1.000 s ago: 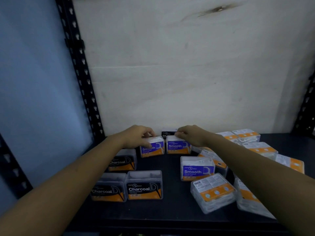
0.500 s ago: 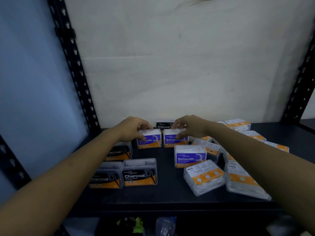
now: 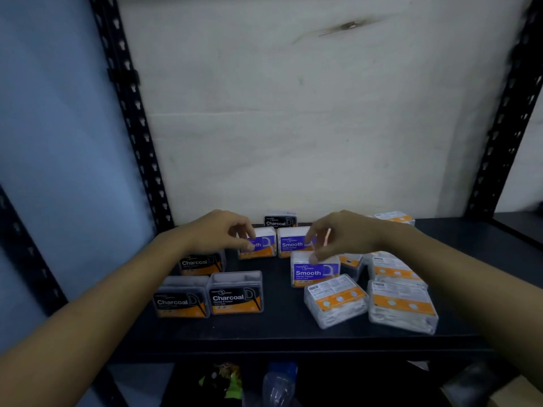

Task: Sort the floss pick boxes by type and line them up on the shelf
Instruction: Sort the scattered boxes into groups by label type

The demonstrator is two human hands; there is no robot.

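On the dark shelf point(image 3: 279, 333), two purple Smooth boxes point(image 3: 266, 248) point(image 3: 293, 243) stand side by side near the back. A third Smooth box point(image 3: 316, 273) stands in front of them to the right. One Charcoal box point(image 3: 280, 221) stands against the wall, and three more Charcoal boxes point(image 3: 201, 262) point(image 3: 180, 299) point(image 3: 235, 293) stand on the left. My left hand point(image 3: 220, 232) hovers loosely curled in front of the left Smooth box, hiding part of its label. My right hand point(image 3: 343, 236) hangs with its fingertips at the top of the third Smooth box and holds nothing.
Several clear boxes with orange back labels point(image 3: 335, 299) point(image 3: 401, 306) point(image 3: 393, 268) lie jumbled on the right, one more point(image 3: 395, 217) at the back. Black perforated uprights point(image 3: 132, 113) point(image 3: 505, 127) frame the shelf. A plastic bottle point(image 3: 279, 383) lies below it.
Both hands let go of the two back Smooth boxes and drew toward me. My right hand now hangs over the third Smooth box.
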